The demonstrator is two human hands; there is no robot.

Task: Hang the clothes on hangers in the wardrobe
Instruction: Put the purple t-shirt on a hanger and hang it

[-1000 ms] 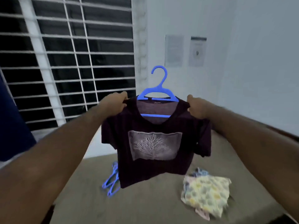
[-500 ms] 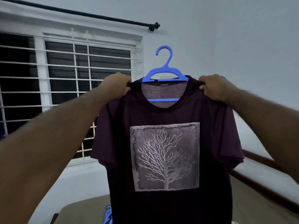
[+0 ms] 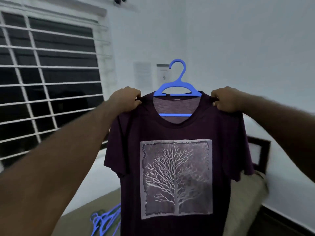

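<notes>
- The dark purple T-shirt [image 3: 175, 167] with the tree print already sits on the blue hanger [image 3: 178, 87]. The hook stands free above the collar and the lower bar shows through the neck opening.
- The left hand [image 3: 127, 99] pinches the left shoulder of the shirt, and its fingers [image 3: 136, 97] are curled around the cloth. Probably they hold the hanger end under it too, but this I cannot see.
- The right hand [image 3: 225, 99] grips the right shoulder in the same way.
- Compared with one second ago, the shirt is higher and closer to the camera. It now hangs clear of the bed [image 3: 243, 201], and its front is flat and straight.
- The pile of folded clothes that was visible on the bed is now hidden behind the shirt. The spare blue hangers [image 3: 104, 220] are still lying on the bed, at the lower left.
- I judge that the dressing of the hanger is finished and that this is the last check of the shoulders.
- The wardrobe is not in view. The next step probably needs one hand to take the hook and carry the shirt to the rail.
</notes>
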